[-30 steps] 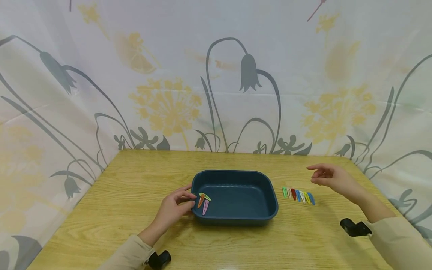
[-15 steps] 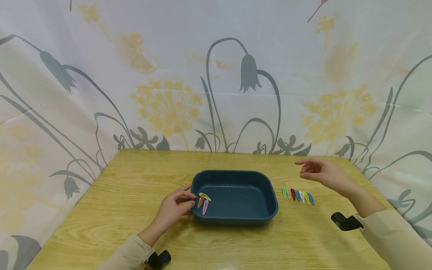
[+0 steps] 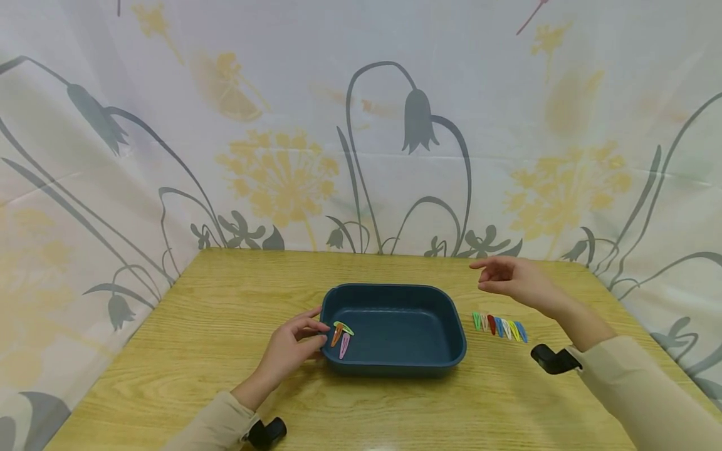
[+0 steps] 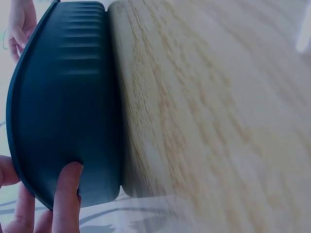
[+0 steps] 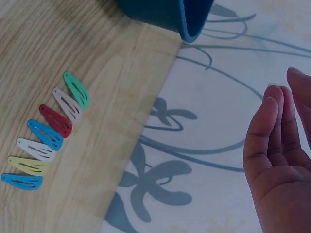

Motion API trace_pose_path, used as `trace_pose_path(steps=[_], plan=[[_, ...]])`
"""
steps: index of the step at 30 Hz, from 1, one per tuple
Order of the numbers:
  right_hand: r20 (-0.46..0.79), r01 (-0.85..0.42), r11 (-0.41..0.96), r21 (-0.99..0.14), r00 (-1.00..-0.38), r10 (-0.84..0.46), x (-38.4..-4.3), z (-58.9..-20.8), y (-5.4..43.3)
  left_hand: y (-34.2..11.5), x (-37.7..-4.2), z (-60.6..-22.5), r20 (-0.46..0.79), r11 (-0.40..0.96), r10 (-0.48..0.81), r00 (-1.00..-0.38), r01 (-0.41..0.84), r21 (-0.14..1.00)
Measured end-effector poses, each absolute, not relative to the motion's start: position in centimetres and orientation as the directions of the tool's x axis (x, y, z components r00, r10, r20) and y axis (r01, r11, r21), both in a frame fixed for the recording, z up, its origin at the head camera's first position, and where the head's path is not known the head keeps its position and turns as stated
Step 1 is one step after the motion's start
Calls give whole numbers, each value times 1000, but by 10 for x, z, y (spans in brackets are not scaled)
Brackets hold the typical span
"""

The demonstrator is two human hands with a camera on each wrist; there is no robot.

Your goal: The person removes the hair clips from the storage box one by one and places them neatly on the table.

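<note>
A dark blue rectangular tray (image 3: pixel 400 338) sits mid-table. Near its left end lie three snap hair clips: a light green one (image 3: pixel 345 327), an orange one (image 3: pixel 336 334) and a pink one (image 3: pixel 345 346). My left hand (image 3: pixel 290 341) holds the tray's left end, with fingers at the rim and one digit against the outer wall in the left wrist view. Right of the tray, several hair clips lie in a row, from a green clip (image 5: pixel 77 91) past a red clip (image 5: pixel 55 121) to a blue clip (image 5: pixel 22 181). Above and beyond this row hovers my right hand (image 3: pixel 521 282), fingers loosely bent, nothing visible between them.
The wooden table (image 3: pixel 225 300) has a curtain (image 3: pixel 271 94) with a flower print behind it and at both sides. A black wrist camera (image 3: pixel 555 360) is worn at the right sleeve, another black camera (image 3: pixel 267 432) at the left.
My right hand has moved left and slightly up, from beyond the row's right end toward the tray. The left hand, the tray and the clips have stayed in place.
</note>
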State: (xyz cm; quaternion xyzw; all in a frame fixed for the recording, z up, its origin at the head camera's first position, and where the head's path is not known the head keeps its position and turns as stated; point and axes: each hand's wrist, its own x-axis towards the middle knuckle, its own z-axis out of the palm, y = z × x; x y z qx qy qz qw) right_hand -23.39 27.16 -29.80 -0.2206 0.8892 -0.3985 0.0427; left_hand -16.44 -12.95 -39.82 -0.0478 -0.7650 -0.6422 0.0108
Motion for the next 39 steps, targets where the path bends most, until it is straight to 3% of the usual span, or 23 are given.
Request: trace_pose_path(steps=[39], plan=[[97,-394,457,-797,-832,-547,-257,-307,195,-129,-163,-396,72,172,61,-996,81,982]])
